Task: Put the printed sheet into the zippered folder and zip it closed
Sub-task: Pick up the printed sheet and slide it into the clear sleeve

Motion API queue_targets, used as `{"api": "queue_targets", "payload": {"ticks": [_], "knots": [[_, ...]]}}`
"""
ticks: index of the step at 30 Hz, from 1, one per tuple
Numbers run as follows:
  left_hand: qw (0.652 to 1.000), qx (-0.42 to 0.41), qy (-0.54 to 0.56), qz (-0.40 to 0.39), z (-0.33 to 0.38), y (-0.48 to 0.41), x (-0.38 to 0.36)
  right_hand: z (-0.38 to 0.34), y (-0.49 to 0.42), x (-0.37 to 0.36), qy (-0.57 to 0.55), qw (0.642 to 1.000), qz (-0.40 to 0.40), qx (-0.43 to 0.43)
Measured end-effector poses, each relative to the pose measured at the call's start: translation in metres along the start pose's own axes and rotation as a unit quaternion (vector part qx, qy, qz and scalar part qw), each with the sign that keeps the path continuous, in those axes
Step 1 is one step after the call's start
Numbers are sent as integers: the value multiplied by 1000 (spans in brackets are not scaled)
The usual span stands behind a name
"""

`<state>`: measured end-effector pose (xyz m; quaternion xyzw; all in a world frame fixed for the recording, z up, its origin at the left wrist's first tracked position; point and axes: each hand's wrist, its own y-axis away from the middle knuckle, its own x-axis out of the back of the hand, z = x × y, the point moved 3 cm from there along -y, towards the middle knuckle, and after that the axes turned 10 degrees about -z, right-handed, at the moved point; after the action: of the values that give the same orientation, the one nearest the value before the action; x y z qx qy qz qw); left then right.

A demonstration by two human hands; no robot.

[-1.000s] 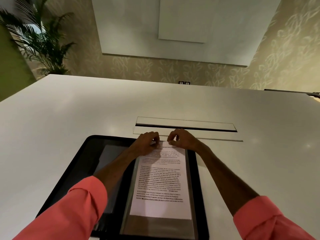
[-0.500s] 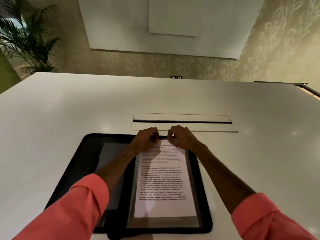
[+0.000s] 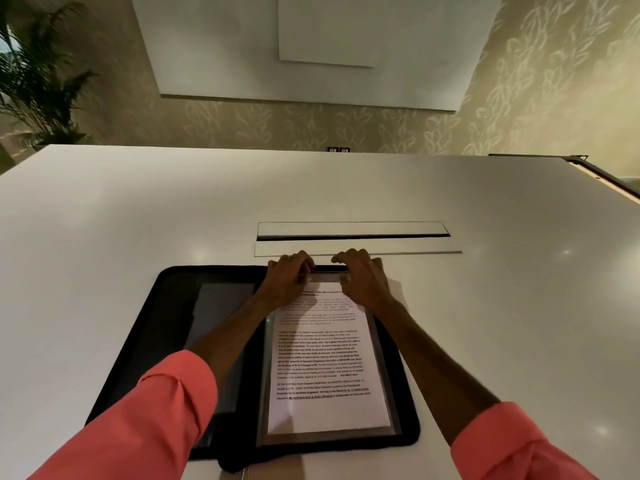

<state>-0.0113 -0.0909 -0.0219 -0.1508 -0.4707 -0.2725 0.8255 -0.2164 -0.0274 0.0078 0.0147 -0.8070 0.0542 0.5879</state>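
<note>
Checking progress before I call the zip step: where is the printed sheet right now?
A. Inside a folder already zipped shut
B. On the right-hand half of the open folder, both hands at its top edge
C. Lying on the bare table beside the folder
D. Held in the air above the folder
B: the printed sheet lies flat on the right half of the open zippered folder, with the left hand and right hand at its far edge.

Dim, warm light. Small glare spots dot the worktop (image 3: 485, 271) on both sides of the folder (image 3: 166, 323). Arms shade the sheet's (image 3: 325, 368) far end. Wide-angle bending at the edges; fine print blurs.
</note>
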Motion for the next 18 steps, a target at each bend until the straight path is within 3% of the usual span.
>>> {"api": "queue_targets", "payload": {"ticks": [4, 10, 18], "knots": [[999, 20, -21, 35, 2, 14, -10, -4, 21, -18, -35, 999, 35, -12], [995, 78, -43, 35, 0, 52, -25, -4, 39, -42, -27, 999, -29, -36], [985, 152, -61, 47, -8, 131, -16, -45, 43, -46, -55, 998, 4, -40]]}}
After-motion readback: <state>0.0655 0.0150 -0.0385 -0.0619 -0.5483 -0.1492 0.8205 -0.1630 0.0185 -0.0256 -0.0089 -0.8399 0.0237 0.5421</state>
